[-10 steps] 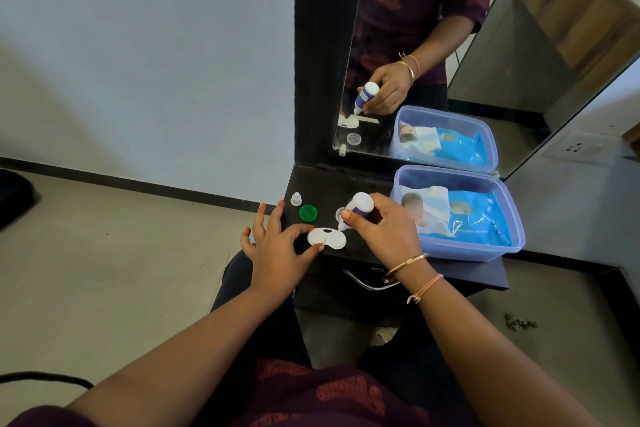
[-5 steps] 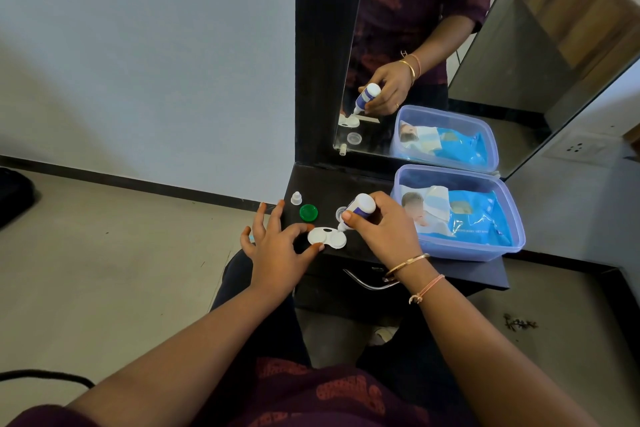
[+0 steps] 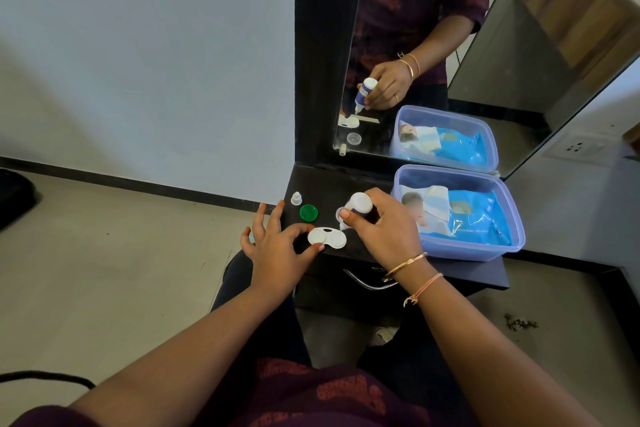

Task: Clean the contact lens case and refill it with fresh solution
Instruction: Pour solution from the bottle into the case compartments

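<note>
A white two-well contact lens case point(image 3: 327, 238) lies uncapped on the dark shelf point(image 3: 346, 187). My left hand point(image 3: 277, 246) pinches its left edge between thumb and forefinger. My right hand point(image 3: 384, 227) grips a small white solution bottle with a purple label point(image 3: 358, 206), tipped nozzle-down over the case's right well. A green cap point(image 3: 308, 212) and the bottle's small white cap point(image 3: 296, 199) rest behind the case. A clear cap point(image 3: 340, 213) peeks out behind the bottle.
A clear plastic tub point(image 3: 509, 218) holding a blue wipes pack stands on the shelf's right. A black-framed mirror point(image 3: 433, 45) rises behind the shelf. A drawer handle point(image 3: 363, 282) sits below the shelf's front edge. A wall socket point(image 3: 576, 148) is at right.
The bottle has tilted a little steeper, nozzle closer to the case's right well. My left hand keeps its hold on the case.
</note>
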